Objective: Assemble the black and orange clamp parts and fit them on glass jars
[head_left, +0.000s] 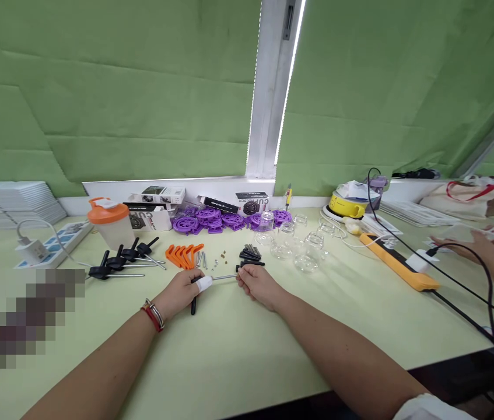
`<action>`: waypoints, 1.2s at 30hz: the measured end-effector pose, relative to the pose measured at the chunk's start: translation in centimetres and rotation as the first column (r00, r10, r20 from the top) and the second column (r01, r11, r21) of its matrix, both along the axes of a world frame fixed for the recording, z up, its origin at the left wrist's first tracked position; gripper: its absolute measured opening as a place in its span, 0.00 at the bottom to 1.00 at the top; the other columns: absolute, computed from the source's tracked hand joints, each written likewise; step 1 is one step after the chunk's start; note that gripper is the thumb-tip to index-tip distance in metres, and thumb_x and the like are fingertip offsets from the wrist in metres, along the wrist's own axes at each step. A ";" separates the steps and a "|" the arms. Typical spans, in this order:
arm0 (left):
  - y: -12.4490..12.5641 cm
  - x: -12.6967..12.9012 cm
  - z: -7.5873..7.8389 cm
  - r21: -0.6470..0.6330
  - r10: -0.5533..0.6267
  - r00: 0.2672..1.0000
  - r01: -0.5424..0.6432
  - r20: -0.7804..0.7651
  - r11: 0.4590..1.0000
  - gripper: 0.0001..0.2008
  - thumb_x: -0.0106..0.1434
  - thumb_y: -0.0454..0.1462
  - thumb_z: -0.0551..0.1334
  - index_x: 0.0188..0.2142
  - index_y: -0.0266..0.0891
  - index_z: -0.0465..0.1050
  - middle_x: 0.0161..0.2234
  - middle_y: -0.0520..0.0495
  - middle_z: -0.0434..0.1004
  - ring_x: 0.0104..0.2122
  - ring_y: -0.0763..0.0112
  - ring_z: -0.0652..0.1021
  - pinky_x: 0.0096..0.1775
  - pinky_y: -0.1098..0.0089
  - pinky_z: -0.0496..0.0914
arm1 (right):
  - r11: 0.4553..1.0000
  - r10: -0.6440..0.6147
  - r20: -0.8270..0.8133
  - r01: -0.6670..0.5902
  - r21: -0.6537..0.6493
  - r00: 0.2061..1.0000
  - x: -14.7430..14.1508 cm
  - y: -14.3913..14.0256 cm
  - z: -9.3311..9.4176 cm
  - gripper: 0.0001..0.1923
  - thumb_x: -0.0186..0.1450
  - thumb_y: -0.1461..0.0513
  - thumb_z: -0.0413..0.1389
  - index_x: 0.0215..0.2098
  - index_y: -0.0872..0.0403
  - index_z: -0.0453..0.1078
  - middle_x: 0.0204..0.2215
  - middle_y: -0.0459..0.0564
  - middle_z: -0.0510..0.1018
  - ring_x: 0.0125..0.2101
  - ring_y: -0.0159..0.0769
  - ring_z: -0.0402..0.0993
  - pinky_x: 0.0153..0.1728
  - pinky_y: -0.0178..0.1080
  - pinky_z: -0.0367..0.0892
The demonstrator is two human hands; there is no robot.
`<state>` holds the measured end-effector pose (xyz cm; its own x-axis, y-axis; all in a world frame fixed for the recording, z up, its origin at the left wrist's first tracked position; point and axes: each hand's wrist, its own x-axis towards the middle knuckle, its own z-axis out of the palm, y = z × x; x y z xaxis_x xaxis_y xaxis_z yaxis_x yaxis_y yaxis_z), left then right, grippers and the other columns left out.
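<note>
My left hand (pixel 180 296) is closed around the black handle (pixel 193 305) of a thin metal rod (pixel 224 277), with a white wrap on one finger. The rod points right, to where my right hand (pixel 259 286) pinches its far end; whether a small part is also between those fingers is hidden. Just beyond my right hand lies a pile of black screw-like pieces (pixel 251 252). Orange L-shaped pieces (pixel 183 256), silver screws (pixel 202 259) and tiny brass bits (pixel 224 255) lie beyond my left hand. Similar black-handled rods (pixel 118 262) rest to the left.
Purple plastic parts (pixel 209 220) and cup holder boxes (pixel 153 217) line the back. Glass jars (pixel 307 256) stand right of centre. An orange-lidded shaker (pixel 110 224) and white power strip (pixel 56 244) are left. A yellow power strip (pixel 399 262), cables and another person's hands (pixel 476 248) are right.
</note>
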<state>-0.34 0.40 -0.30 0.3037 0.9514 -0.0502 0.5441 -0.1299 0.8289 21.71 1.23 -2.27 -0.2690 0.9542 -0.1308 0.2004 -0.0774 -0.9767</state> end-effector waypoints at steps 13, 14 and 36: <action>-0.2 0.2 0.3 -0.014 0.006 1.000 -0.006 0.015 1.000 0.20 0.55 0.53 0.57 0.24 0.38 0.63 0.20 0.55 0.59 0.22 0.74 0.61 0.24 0.73 0.56 | 0.999 0.035 -0.071 -0.034 0.021 0.997 0.4 0.3 -0.5 0.09 0.59 0.57 0.52 0.30 0.54 0.60 0.21 0.41 0.66 0.17 0.23 0.56 0.14 0.27 0.53; -0.2 0.2 0.3 -0.013 0.003 1.000 -0.003 0.012 1.000 0.20 0.55 0.53 0.56 0.25 0.38 0.63 0.20 0.55 0.59 0.22 0.74 0.61 0.24 0.73 0.56 | 0.999 0.033 -0.063 -0.032 0.017 0.997 0.3 0.2 -0.4 0.09 0.59 0.56 0.52 0.30 0.54 0.60 0.21 0.41 0.66 0.16 0.23 0.56 0.14 0.28 0.53; -0.2 0.2 0.2 -0.023 0.015 1.000 -0.014 0.023 1.000 0.21 0.54 0.54 0.57 0.24 0.38 0.64 0.20 0.55 0.60 0.21 0.74 0.61 0.23 0.73 0.57 | 1.000 0.018 0.007 -0.018 0.013 1.000 0.2 0.1 -0.1 0.13 0.62 0.53 0.49 0.27 0.54 0.60 0.18 0.41 0.64 0.16 0.24 0.55 0.14 0.29 0.54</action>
<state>-0.17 0.22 -0.05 0.2913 0.9544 -0.0651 0.5267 -0.1032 0.8438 21.95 1.31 -2.37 -0.2850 0.9510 -0.1199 0.2079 -0.0608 -0.9763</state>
